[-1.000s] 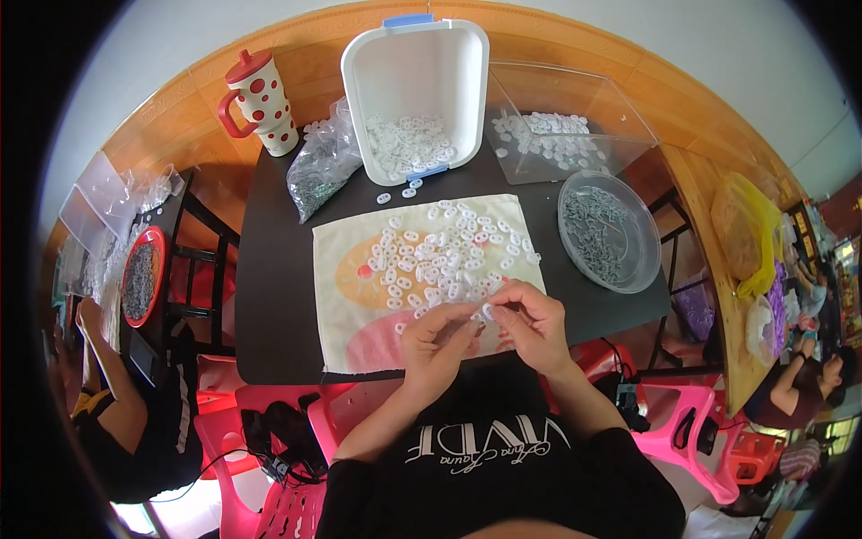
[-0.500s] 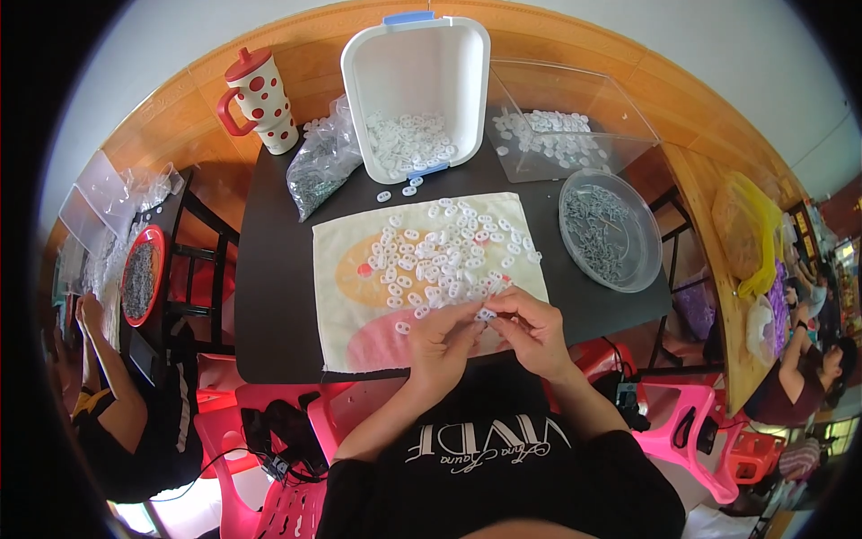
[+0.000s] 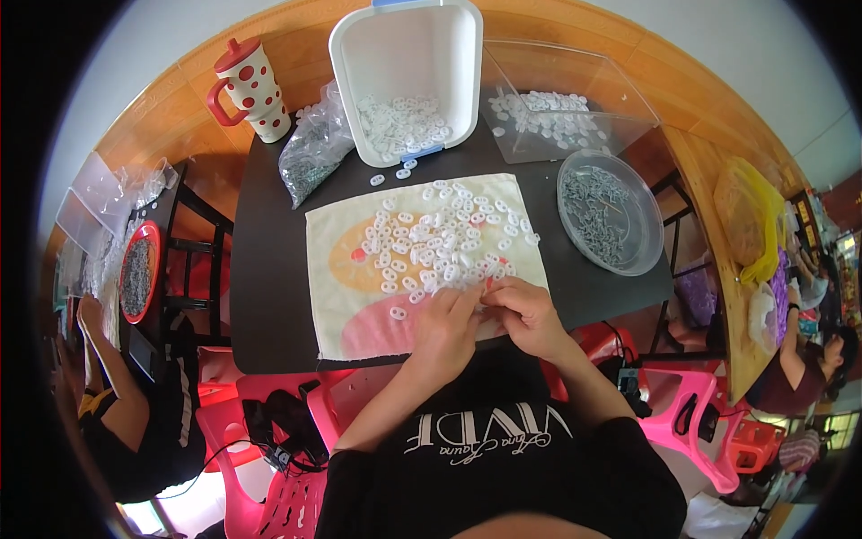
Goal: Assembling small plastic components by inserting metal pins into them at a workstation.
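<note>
— What's in front of you, starting at the left?

— At the table's (image 3: 269,296) far left corner stands one tall cup (image 3: 251,88), white with red dots, red handle and lid. Beside it slumps one crinkled clear bag of small grey parts (image 3: 310,157). The table is dark and matte.

— And in the middle?

— One pale cloth (image 3: 346,296) with orange and pink patches lies flat, reaching the near edge. Small white oval rings (image 3: 440,238) are scattered over it, too many to count. Behind it, at the far edge, sits one white plastic tub (image 3: 409,63), smooth-walled, with more rings heaped inside.

— Your hands?

— My left hand (image 3: 446,328) and right hand (image 3: 530,314) meet at the cloth's near edge, fingertips pinched together on a small white ring; it is too tiny to see more. My knuckles cover part of the heap.

— To the right?

— One clear square box (image 3: 575,90) with white rings at the far right corner, and one round clear bowl (image 3: 611,211) of grey parts by the right edge.
</note>
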`<state>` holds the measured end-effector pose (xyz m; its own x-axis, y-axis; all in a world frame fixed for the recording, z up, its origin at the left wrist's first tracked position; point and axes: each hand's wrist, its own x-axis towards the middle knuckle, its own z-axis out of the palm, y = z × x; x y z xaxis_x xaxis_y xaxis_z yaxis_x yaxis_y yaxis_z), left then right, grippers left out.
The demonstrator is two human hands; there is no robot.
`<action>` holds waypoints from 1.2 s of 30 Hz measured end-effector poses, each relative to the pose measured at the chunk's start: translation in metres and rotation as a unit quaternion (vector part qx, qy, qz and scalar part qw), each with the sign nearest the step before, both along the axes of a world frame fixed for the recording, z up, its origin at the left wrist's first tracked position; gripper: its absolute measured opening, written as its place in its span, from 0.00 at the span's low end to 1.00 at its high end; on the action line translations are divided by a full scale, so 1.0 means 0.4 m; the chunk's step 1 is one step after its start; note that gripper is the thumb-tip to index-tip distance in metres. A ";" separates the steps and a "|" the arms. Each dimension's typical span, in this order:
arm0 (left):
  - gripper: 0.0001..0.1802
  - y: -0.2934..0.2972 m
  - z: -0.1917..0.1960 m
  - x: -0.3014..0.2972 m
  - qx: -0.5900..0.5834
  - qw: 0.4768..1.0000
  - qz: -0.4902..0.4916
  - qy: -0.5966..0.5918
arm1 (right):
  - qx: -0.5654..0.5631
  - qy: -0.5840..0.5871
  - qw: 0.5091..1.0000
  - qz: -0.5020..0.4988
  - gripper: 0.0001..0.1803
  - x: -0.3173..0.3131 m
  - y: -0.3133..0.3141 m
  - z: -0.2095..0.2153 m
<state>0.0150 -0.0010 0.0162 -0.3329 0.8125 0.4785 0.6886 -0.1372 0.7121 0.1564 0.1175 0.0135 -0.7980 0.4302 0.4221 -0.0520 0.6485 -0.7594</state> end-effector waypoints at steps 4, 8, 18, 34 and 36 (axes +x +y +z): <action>0.23 0.002 0.019 -0.015 -0.009 0.999 -0.045 0.000 | 0.044 0.016 0.999 0.008 0.21 -0.004 -0.009 0.016; 0.24 0.000 0.020 -0.027 -0.024 0.997 -0.068 -0.022 | 0.006 -0.006 1.000 -0.010 0.18 0.000 -0.013 0.015; 0.25 -0.005 0.035 -0.036 -0.057 0.995 -0.083 -0.011 | 0.013 -0.004 1.000 -0.011 0.17 0.000 -0.016 0.017; 0.22 -0.002 0.033 -0.035 -0.038 0.996 -0.079 0.010 | 0.074 0.033 0.996 -0.040 0.17 -0.009 -0.028 0.021; 0.22 -0.006 0.028 -0.035 -0.032 0.996 -0.080 0.010 | 0.068 0.039 0.996 -0.036 0.15 -0.008 -0.029 0.016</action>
